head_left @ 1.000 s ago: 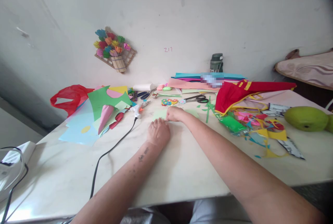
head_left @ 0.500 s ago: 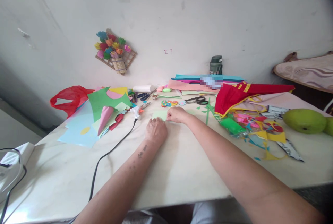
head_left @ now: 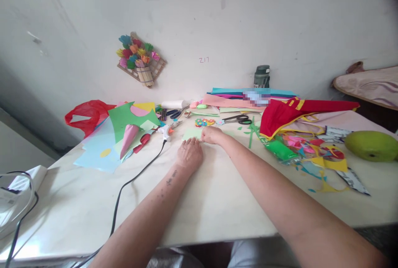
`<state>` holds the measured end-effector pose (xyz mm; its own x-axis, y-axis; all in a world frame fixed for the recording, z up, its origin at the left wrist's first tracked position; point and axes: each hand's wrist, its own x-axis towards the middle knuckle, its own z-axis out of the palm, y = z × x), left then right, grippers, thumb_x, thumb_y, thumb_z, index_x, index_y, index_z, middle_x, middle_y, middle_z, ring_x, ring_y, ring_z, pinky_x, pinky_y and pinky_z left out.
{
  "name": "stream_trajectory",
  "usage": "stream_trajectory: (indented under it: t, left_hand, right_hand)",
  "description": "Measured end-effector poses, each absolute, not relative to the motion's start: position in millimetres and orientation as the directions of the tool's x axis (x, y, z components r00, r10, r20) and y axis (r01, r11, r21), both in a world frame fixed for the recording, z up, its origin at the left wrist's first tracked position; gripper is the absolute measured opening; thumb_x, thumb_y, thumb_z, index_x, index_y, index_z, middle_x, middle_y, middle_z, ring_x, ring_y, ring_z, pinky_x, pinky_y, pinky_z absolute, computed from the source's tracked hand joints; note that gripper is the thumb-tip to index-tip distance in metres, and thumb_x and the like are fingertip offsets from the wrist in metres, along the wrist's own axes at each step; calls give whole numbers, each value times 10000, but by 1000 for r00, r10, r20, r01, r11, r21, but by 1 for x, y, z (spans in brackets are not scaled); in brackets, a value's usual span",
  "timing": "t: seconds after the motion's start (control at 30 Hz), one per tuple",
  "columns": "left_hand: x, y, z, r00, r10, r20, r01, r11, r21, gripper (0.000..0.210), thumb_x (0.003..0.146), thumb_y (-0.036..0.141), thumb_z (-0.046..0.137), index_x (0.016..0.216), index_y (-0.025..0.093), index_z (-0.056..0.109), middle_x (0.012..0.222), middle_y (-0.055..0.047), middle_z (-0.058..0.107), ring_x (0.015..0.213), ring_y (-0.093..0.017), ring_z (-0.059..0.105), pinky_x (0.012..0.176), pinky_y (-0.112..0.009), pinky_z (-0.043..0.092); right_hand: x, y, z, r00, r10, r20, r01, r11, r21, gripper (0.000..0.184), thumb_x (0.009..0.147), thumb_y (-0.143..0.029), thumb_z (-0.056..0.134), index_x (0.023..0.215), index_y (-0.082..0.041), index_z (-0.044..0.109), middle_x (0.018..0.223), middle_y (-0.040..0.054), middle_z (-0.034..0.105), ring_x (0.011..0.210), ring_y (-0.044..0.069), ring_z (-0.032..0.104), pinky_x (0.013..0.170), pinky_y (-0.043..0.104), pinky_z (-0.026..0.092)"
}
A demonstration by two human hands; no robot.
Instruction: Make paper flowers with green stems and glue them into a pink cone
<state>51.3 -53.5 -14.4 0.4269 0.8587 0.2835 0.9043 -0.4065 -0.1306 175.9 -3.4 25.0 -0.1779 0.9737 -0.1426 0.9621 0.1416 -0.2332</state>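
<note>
A small light green paper (head_left: 191, 134) lies flat on the table in front of me. My left hand (head_left: 190, 153) rests over its near edge, palm down, fingers close together and pressing it to the tabletop. At the paper's right side, my right hand (head_left: 212, 135) is closed in a pinch, its fingertips hidden from me. Just beyond my hands sits a cluster of colourful paper flowers (head_left: 204, 123). Black-handled scissors (head_left: 238, 119) lie behind my right hand. To the left of the paper is a white glue gun (head_left: 166, 132) with a black cord.
Green and blue paper sheets (head_left: 96, 152), a pink paper cone (head_left: 129, 139) and a red plastic bag (head_left: 90, 114) lie left. On the right are a red cloth (head_left: 280, 114), a green packet (head_left: 282, 150), paper scraps and a green fruit-like object (head_left: 370, 146). A bottle (head_left: 261, 77) stands behind.
The view has swung slightly left, so everything appears shifted to the right. Both hands stay at the paper, with little visible movement.
</note>
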Motion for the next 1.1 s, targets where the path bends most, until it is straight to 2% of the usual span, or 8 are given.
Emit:
stream_trajectory:
  t: [0.33, 0.5, 0.8, 0.97, 1.1]
  left_hand:
    - [53, -55, -8, 452, 860, 236, 890, -421, -173, 367, 862, 189, 278, 1139, 92, 498, 1197, -157, 525, 1120, -208, 474, 941, -346, 333]
    - [52, -55, -9, 441, 866, 237, 896, -408, -177, 378, 867, 200, 266, 1158, 106, 489, 1224, -138, 512, 1129, -196, 464, 953, -330, 318]
    - [59, -59, -7, 368, 900, 234, 928, -342, -146, 368, 865, 214, 275, 1127, 117, 515, 1179, -135, 538, 1118, -209, 465, 943, -345, 323]
    - [56, -60, -8, 440, 848, 295, 898, -411, -158, 390, 878, 287, 261, 1174, 196, 498, 1108, -119, 556, 1038, -218, 512, 906, -367, 359]
    - [55, -60, -8, 449, 848, 280, 892, -411, -185, 393, 879, 315, 259, 1157, 213, 518, 1094, -113, 550, 1024, -223, 520, 892, -370, 371]
  right_hand:
    - [195, -11, 27, -293, 953, -82, 939, 270, -213, 234, 693, -373, 582, 842, -226, 689, 858, 27, 687, 805, 164, 606, 673, 215, 414]
    - [195, -11, 26, -269, 961, -70, 947, 250, -204, 228, 718, -367, 570, 848, -221, 687, 881, 33, 683, 812, 162, 605, 677, 216, 415]
    - [188, -14, 37, -194, 964, -184, 971, 162, -173, 279, 736, -373, 558, 902, -185, 681, 931, 72, 671, 851, 184, 607, 705, 236, 430]
    - [186, -17, 40, -169, 967, -191, 972, 131, -196, 275, 730, -339, 566, 928, -180, 672, 926, 82, 668, 866, 200, 603, 722, 249, 434]
    - [187, -18, 39, -162, 969, -184, 969, 121, -216, 285, 723, -361, 575, 926, -184, 668, 902, 76, 669, 850, 195, 603, 725, 247, 430]
